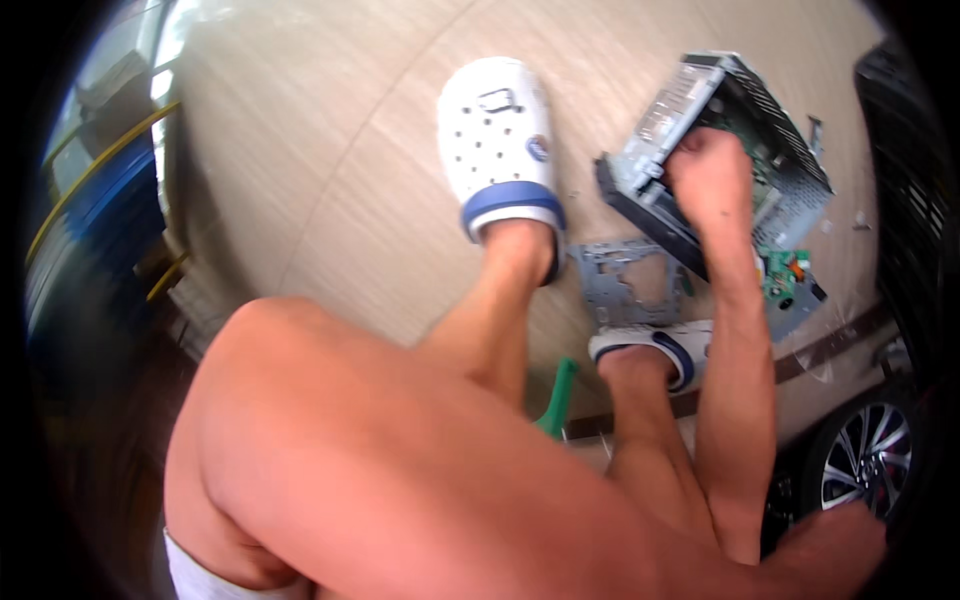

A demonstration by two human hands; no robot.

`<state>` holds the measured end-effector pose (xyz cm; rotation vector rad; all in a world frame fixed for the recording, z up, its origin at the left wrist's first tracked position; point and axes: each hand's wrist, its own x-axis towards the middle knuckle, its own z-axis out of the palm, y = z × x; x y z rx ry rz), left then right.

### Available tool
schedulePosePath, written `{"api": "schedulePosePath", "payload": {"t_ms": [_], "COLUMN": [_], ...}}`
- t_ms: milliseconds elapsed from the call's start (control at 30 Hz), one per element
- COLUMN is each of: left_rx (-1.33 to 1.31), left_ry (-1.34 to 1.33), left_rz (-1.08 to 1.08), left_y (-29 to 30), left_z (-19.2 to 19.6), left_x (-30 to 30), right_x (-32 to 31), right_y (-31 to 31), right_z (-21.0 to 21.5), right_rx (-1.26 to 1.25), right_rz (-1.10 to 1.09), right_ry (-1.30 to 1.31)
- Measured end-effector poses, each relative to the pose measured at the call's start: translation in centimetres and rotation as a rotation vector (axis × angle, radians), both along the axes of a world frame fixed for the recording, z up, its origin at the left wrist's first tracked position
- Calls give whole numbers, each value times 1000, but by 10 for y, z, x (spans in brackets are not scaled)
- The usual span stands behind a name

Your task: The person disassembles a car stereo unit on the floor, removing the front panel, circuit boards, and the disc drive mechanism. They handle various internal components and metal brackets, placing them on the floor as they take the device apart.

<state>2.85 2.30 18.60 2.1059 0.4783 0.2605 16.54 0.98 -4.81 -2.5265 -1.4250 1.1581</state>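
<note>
On the floor at the upper right lies an opened metal computer case [672,130], tilted, with a circuit board inside. My right hand [712,178] reaches into it, fingers curled in a fist close to the inner side of the metal frame. What those fingers grip is hidden. My left arm bends at the elbow on the left and crosses low in front of me. Its hand [835,550] is a blur at the lower right, and its fingers cannot be made out. A flat grey metal plate [612,278] lies beside the case, near my shoe.
A small green circuit board [780,285] lies below the case. Near my legs is a green handle [562,390]. My feet wear white clogs [495,120] with blue straps. A spoked wheel [868,462] stands at right; blue and yellow shelving [95,195] at left.
</note>
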Motion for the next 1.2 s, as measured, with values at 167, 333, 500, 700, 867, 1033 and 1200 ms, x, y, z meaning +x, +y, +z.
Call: {"api": "schedulePosePath", "payload": {"t_ms": [167, 333, 500, 700, 867, 1033, 1200], "left_rx": [-12, -96, -206, -583, -659, -765, -695], "left_ry": [-9, -13, 256, 478, 384, 274, 346], "left_rz": [-73, -126, 29, 692, 841, 868, 659], "left_y": [2, 8, 21, 26, 21, 13, 10], "left_z": [0, -4, -27, -183, -192, -209, -197], "left_x": [1, 9, 7, -67, -60, -58, -43], "right_x": [0, 9, -4, -7, 1, -5, 1], "right_y": [-1, -10, 1, -1, -3, -3, -3], "right_z": [13, 7, 10, 10, 8, 12, 8], "right_rx": [16, 4, 37, 0, 11, 22, 0], "right_rz": [-31, -22, -112, -91, -135, -64, -75], "right_ry": [-6, -42, 80, 78, 83, 57, 45]}}
